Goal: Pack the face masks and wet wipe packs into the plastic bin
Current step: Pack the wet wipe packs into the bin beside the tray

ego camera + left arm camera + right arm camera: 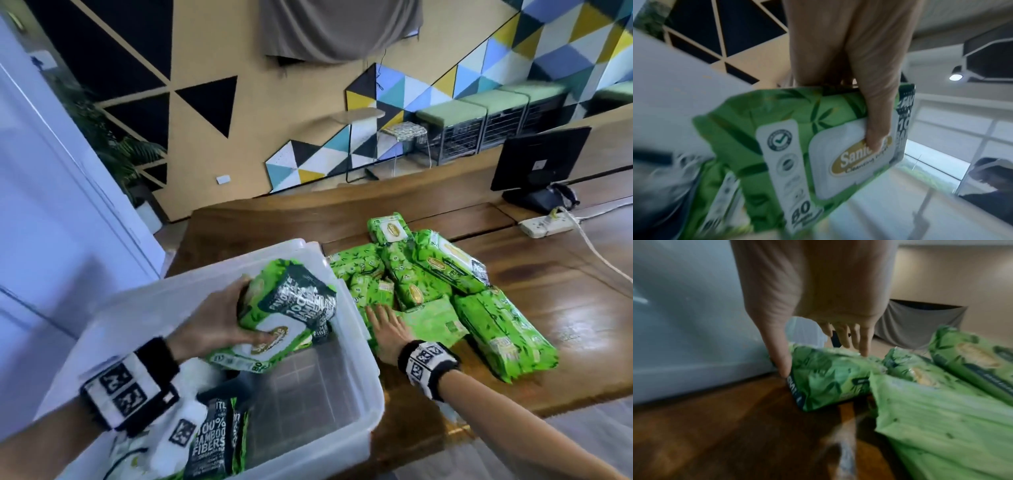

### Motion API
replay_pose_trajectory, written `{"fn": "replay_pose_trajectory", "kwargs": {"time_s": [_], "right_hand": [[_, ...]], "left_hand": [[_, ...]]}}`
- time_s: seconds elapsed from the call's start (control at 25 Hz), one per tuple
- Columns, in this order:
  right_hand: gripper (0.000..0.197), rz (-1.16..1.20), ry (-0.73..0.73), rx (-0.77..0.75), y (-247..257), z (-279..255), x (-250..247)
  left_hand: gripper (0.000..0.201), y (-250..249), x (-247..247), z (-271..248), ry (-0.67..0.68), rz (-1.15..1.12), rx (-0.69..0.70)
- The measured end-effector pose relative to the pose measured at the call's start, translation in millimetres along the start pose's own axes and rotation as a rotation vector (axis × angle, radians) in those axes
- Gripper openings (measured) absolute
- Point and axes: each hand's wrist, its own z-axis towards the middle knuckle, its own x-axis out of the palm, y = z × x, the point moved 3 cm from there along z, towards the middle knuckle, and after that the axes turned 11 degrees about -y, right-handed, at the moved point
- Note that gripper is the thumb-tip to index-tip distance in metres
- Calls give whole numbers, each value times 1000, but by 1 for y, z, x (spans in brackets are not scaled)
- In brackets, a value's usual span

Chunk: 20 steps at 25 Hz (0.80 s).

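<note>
My left hand grips a green wet wipe pack and holds it tilted over the clear plastic bin. In the left wrist view the thumb presses on the white lid of that pack. Other wipe packs stand at the bin's near end. My right hand lies with straight, spread fingers on a green pack just right of the bin, thumb at the pack's end. A pile of green wipe packs lies on the wooden table, with a flat pale-green packet among them.
A monitor and a white power strip with its cable sit at the table's far right. A white cabinet stands left of the bin. The table's near edge runs under my right forearm.
</note>
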Motion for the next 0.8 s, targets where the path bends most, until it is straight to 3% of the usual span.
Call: {"fn": "replay_pose_trajectory", "kwargs": {"time_s": [0.08,0.12,0.16,0.2,0.32,0.4,0.48,0.56,0.6,0.68,0.8], "right_hand": [[120,-70,-75,-45,3,13,20],[141,-69,-4,3,2,19,32],[150,6,-34,14,0,28,50],[146,27,-31,-21,-1,36,64],[105,3,-83,-99,-2,43,66],[86,47,-89,-48,3,48,55],[94,-28,52,-28,9,41,33],[89,-127,-64,-88,8,35,14],[82,-144,-39,-144,4,31,11],[72,-55,-84,-161,-6,31,-5],[55,221,-191,-64,-21,48,-51]], "left_hand": [[76,12,30,-9,0,-38,-54],[73,18,44,-9,16,-68,-65],[72,23,57,-8,23,-66,-59],[73,31,66,-4,25,-40,-57],[87,48,86,17,46,107,-92],[97,62,103,29,120,242,-119],[94,65,118,40,174,343,-99],[93,65,133,51,210,405,-65],[96,66,138,54,232,431,-79],[102,68,147,59,266,499,-87],[97,65,149,62,191,728,17]]}}
